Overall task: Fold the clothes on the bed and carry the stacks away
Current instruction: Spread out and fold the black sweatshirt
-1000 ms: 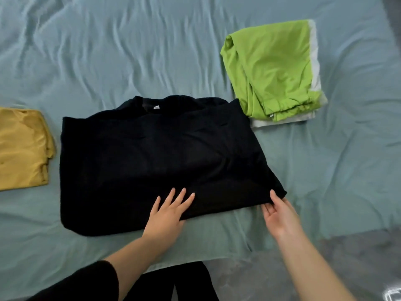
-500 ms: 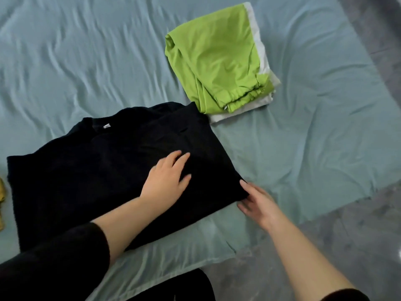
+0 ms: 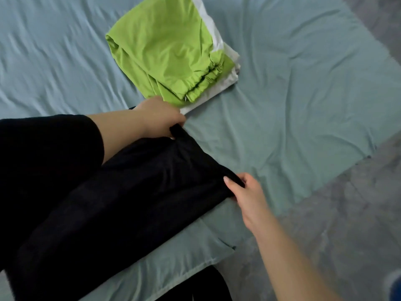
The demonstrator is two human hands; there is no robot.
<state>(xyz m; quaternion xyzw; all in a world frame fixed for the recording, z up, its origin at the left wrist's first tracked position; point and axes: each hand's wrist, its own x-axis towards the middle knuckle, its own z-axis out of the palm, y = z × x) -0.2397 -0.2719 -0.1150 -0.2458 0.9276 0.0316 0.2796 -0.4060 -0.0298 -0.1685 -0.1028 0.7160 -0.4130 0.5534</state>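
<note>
A black shirt [image 3: 130, 192] lies partly folded across the left half of the bed. My left hand [image 3: 160, 118] pinches its far right corner, close to the green stack. My right hand [image 3: 245, 192] grips its near right corner, thumb on top of the cloth. The shirt's right edge is stretched between the two hands. A folded green garment [image 3: 165, 46] rests on a folded white one [image 3: 219, 83] farther back on the bed. My black left sleeve [image 3: 43, 153] hides part of the shirt.
The bed is covered by a wrinkled light blue sheet [image 3: 293, 105]. Its near edge [image 3: 195, 270] runs diagonally, with grey floor [image 3: 336, 224] beyond it on the right. My dark-clad legs [image 3: 204, 287] show below the bed edge.
Both hands went from resting flat on or beside the shirt to gripping its right corners. The view has swung right, so the yellow garment has left the frame.
</note>
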